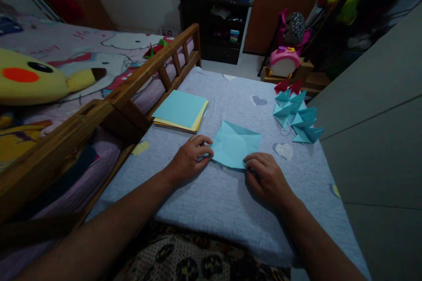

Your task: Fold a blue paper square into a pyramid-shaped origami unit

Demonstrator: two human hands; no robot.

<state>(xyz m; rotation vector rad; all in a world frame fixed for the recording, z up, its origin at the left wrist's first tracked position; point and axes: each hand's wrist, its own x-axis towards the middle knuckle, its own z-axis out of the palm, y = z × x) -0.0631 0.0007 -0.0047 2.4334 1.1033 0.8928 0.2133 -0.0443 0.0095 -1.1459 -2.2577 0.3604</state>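
Each grip narrow, the left hand (190, 158) and right hand (268, 178) pinch the near corners of a creased, four-cornered turquoise paper sheet (234, 145) midway between the near and far edges of a pale-blue, cloth-covered tabletop (211, 202); light, even pressure should keep the folds true.

home bedroom, railed bed (154, 63), plush toy (21, 83)

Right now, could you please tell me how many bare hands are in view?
2: the bare left hand at the near left corner of the creased light-blue paper sheet, and the bare right hand at its near right corner. No other hands show.
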